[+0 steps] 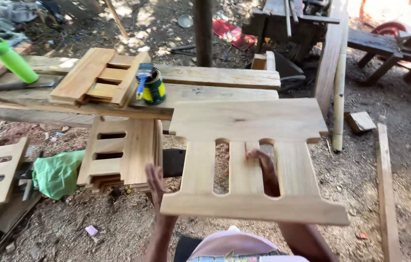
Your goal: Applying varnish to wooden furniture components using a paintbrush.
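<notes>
- A slatted wooden panel (249, 160) is being held up flat above the sawdust ground (361, 179).
- Its left edge is being gripped by the left hand (156, 182).
- A middle slat is being clasped by the right hand (266, 167), fingers through the slots.

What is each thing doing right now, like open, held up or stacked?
Slotted wooden panel: held up by both hands.
Left hand: gripping the panel's edge.
Right hand: fingers through a slot.
Tin can: open, brush resting on it.
Panels on ground: stacked.
Green bottle: capped, tilted.
</notes>
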